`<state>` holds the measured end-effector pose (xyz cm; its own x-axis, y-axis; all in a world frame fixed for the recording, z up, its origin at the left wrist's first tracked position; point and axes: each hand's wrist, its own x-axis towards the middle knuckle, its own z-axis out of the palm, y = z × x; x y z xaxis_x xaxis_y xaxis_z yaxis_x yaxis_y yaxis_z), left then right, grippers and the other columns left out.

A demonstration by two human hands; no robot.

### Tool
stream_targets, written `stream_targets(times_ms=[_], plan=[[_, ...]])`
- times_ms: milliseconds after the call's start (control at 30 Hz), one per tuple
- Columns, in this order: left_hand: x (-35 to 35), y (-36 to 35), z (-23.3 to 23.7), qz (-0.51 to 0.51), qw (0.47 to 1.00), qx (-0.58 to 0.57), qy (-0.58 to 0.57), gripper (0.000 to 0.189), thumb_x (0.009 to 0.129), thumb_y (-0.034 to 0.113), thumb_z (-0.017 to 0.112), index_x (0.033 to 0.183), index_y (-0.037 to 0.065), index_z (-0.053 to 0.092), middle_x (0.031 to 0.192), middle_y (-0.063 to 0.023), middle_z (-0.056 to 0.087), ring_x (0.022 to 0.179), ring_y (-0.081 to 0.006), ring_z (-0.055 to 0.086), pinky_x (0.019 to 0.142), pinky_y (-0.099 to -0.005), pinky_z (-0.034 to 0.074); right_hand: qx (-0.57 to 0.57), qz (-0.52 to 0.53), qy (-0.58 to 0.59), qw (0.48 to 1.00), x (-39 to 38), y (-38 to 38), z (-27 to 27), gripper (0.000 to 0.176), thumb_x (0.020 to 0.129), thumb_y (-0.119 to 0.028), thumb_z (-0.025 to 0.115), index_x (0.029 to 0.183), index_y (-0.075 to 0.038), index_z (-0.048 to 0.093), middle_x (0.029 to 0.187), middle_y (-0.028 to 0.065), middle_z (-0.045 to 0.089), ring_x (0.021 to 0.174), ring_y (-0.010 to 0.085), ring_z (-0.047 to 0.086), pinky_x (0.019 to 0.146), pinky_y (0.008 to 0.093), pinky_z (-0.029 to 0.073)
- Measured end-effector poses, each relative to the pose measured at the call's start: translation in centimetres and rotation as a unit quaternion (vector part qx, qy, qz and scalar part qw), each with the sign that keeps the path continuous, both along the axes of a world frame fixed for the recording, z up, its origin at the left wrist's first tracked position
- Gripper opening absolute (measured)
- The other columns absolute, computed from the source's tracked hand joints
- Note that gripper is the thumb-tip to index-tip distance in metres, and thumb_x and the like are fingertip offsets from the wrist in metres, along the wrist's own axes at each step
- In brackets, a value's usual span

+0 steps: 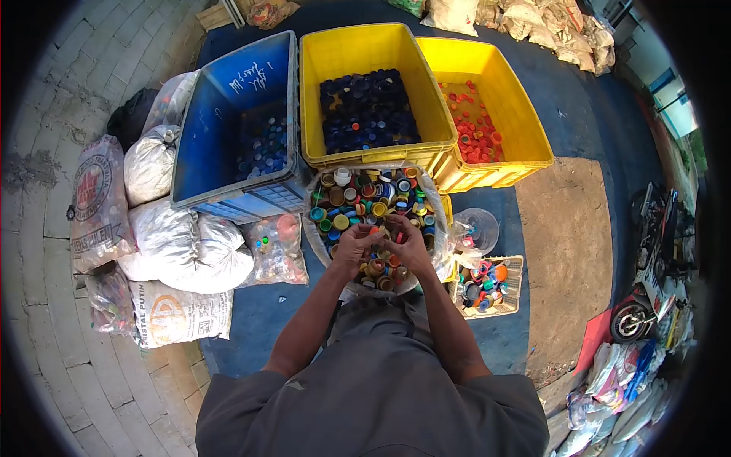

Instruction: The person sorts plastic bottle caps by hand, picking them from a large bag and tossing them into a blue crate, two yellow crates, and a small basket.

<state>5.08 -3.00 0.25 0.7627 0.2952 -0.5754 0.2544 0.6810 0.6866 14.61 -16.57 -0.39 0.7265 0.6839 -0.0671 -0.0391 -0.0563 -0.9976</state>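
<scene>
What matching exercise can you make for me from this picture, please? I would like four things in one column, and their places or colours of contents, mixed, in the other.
Column 1
1. Left hand
2. Blue crate
3. Middle yellow crate
4. Right-hand yellow crate

Column 2
A. Contains red caps
B. Leftmost of the three large crates
C. Over the bag-lined container of mixed-colour caps
D. Contains dark blue caps

Right pairs: 1-C, 2-B, 3-D, 4-A
</scene>
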Motion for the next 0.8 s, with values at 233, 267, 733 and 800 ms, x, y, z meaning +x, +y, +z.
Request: stream_targets(times_ms=[233,267,733,800], plan=[[-0.7,-0.2,0.3,0.04,0.998,-0.051,-0.011,0.02,0.086,0.021,0.068,0.098,0.009,0.057,0.087,-0.0012,0.062,0.051,-0.0049,0.043,0.044,-0.0205,0.033,-0.105,0.034,-0.026,0.994,0.3,0.1,-1.0,0.065,0.077,-0.02,0.078,0.13,0.003,0.049,0.081,0.0066,0.063,0.071,0.0091,0.056,0.063,0.0265,0.047],[-0.8,0.0,0.3,0.058,0.995,-0.087,-0.007,0.018,0.086,0.021,0.065,0.097,0.009,0.057,0.087,-0.0018,0.062,0.052,-0.0059,0.045,0.044,-0.0211,0.033,-0.136,-0.018,-0.058,0.989,0.6,-0.1,-0.5,0.066,0.076,-0.022,0.078,0.13,0.003,0.049,0.079,0.006,0.062,0.068,0.0099,0.055,0.062,0.0271,0.047],[5.5,9.7,-2.7,-0.243,0.717,0.644,0.11,0.028,0.085,0.028,0.066,0.106,0.009,0.066,0.084,-0.0126,0.067,0.078,-0.0282,0.065,0.071,-0.041,0.053,-0.131,-0.13,-0.017,0.983,0.1,-3.7,0.3,0.044,0.083,-0.025,0.072,0.117,0.001,0.062,0.068,-0.0016,0.05,0.063,0.0066,0.044,0.058,0.0229,0.039],[6.6,9.7,-1.8,-0.302,0.653,0.683,0.123,0.03,0.085,0.026,0.066,0.111,0.011,0.066,0.092,-0.0151,0.068,0.087,-0.0324,0.066,0.077,-0.0446,0.053,-0.118,-0.13,-0.008,0.984,-0.1,-4.1,-0.2,0.044,0.082,-0.026,0.072,0.115,0.002,0.063,0.07,-0.0012,0.051,0.064,0.0068,0.044,0.059,0.0228,0.04]])
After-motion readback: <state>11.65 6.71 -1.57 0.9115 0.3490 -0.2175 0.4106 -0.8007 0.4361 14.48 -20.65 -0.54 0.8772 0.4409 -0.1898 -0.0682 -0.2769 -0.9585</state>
